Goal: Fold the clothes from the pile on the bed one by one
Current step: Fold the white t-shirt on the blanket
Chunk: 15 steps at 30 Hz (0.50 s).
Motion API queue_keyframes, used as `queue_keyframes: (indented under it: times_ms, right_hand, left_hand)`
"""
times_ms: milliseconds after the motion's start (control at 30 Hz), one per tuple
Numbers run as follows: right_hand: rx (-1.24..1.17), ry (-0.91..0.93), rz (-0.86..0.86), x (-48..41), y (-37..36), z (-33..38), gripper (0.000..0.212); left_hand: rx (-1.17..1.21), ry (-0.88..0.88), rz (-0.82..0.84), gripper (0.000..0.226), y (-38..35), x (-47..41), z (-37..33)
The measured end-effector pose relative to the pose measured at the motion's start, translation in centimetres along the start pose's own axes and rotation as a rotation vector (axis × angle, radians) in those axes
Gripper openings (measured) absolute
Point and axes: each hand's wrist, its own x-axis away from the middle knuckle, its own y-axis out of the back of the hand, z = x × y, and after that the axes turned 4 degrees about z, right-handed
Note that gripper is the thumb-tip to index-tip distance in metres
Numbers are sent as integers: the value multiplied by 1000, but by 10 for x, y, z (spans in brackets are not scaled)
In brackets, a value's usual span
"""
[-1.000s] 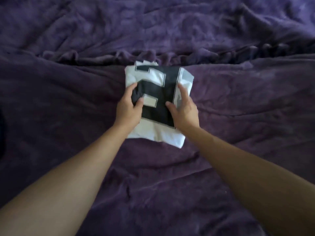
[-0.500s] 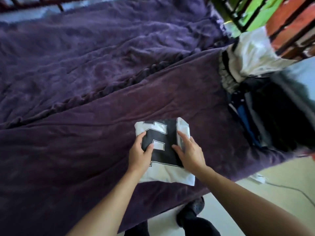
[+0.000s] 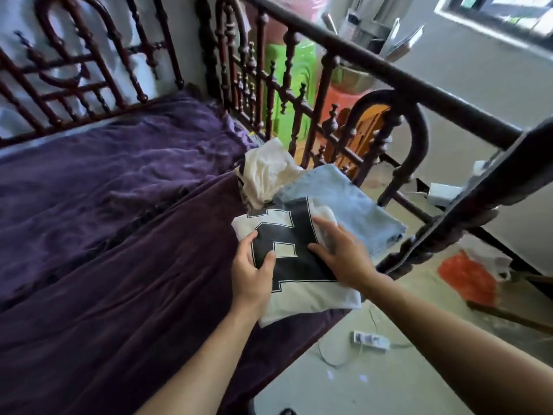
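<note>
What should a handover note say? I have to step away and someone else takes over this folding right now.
Left hand: grips the left edge of the folded white shirt, thumb on top.
Right hand: holds its right edge, thumb on top.
Shirt: at the right end of the purple blanket, its far corner overlapping the folded jeans. A crumpled cream garment lies just behind them.
Done: shirt and jeans folded.
Left: set the shirt down, probably on the jeans, then fold the cream garment.
</note>
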Motion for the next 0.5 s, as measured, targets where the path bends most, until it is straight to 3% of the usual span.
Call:
queue_keyframes:
  times_ms: [133, 300, 367, 433, 500]
  right_hand:
    - [43, 79, -103, -37, 74, -20, 55]
    - [188, -32, -83, -101, 130, -59, 62]
    - [250, -118, -6, -120, 132, -80, 66]
    - [334, -176, 95, -131, 121, -100, 69]
    - [397, -163, 142, -135, 100, -117, 70]
  left_hand:
    - [63, -103, 15, 52, -50, -20, -49]
    - [69, -60, 136, 60, -111, -47, -70]
    - [-96, 56, 270, 62, -126, -61, -57]
    - [-476, 126, 392, 44, -129, -73, -40]
    - [-846, -3, 323, 32, -124, -81, -26]
